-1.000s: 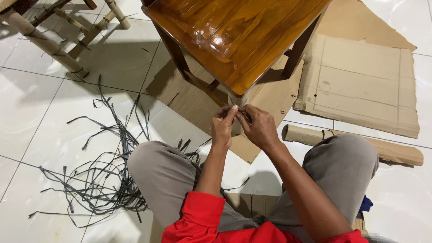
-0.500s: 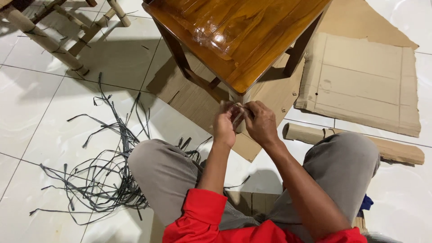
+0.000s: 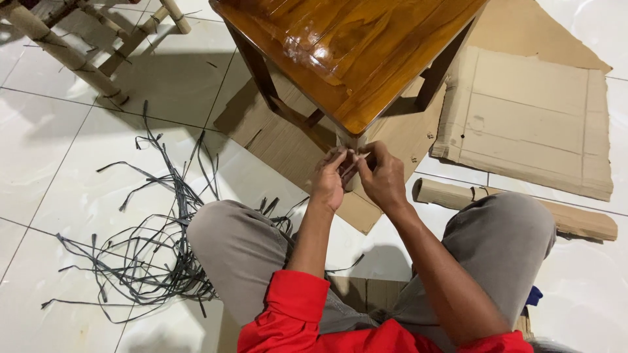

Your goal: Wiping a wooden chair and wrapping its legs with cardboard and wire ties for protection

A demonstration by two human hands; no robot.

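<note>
A glossy brown wooden stool (image 3: 356,49) stands on flat cardboard in front of my knees. Both hands meet at its nearest leg, just under the seat corner. My left hand (image 3: 329,180) pinches a thin dark strip (image 3: 350,167) against the leg. Fingers of my right hand (image 3: 381,175) close on the same strip from the other side. The leg itself is mostly hidden behind my hands.
A tangle of dark grey strips (image 3: 140,242) lies on the white tiles at left. Flattened cardboard sheets (image 3: 530,117) cover the floor at right, with a rolled cardboard tube (image 3: 517,206) by my right knee. Pale bamboo furniture legs (image 3: 65,55) stand at top left.
My hands have stayed at the stool leg, with the fingers shifting slightly on the strip. The view has drifted a little.
</note>
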